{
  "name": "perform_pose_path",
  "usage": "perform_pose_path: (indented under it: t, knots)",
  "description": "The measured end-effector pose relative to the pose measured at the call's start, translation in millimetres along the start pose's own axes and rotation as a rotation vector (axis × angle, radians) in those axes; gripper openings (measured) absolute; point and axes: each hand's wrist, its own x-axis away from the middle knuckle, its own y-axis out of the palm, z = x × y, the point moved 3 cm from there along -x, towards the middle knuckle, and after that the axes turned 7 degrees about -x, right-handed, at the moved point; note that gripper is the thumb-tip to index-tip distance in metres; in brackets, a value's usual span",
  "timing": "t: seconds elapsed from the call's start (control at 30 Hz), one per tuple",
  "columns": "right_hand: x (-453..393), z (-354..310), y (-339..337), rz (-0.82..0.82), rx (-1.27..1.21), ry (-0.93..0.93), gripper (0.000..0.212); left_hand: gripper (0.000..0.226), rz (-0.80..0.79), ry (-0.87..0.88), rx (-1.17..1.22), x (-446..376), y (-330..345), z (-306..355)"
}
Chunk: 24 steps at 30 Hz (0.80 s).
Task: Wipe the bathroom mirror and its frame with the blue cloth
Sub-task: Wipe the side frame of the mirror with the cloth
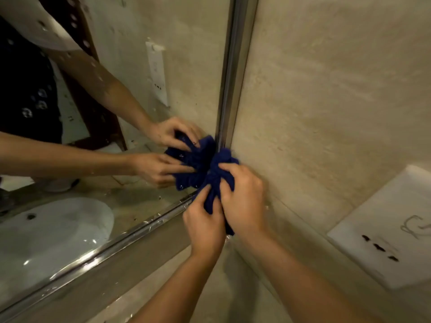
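Both hands, left hand [204, 226] and right hand [242, 197], clutch the bunched dark-blue cloth [219, 178] against the chrome mirror frame [229, 94]'s lower corner, the frame's upright rail rising above them.

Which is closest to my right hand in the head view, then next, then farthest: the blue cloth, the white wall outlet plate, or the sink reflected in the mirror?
1. Blue cloth, held in the right hand.
2. White outlet plate, on the wall to the right.
3. Reflected sink, far left in the mirror.

Two hands [205, 227] [245, 201], one blue cloth [220, 180], one mirror [140, 66], one wall plate [384, 227].
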Motion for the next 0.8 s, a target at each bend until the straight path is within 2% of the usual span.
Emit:
perform_pose_path:
  t: [0.1, 0.2, 0.33, 0.43, 0.53, 0.7, 0.8]
  knots:
    - [-29, -25, -22, 0.168, -0.014, -0.115, 0.034, 0.034, 0.064, 0.169, 0.061, -24, -1, 34]
    - [-44, -39, -17, 0.139, 0.155, -0.136, 0.037, 0.019, -0.015, 0.186, 0.064, -36, 4, 42]
    - [-32, -25, -8, 0.097, 0.219, -0.147, 0.033, 0.013, -0.104, 0.186, -0.031, -35, 9, 19]
    - [-18, -7, 5, -0.114, 0.277, 0.029, 0.034, 0.010, -0.167, 0.073, -0.134, -30, 14, -5]
    - [-2, 10, 18, -0.273, 0.366, 0.124, 0.033, 0.014, -0.288, -0.063, -0.281, -23, 20, -30]
    - [8, 31, 32, -0.379, 0.339, 0.222, 0.039, 0.025, -0.388, -0.248, -0.298, -18, 32, -58]
    - [14, 40, 35, -0.394, 0.293, 0.255, 0.042, 0.031, -0.408, -0.302, -0.268, -9, 34, -69]
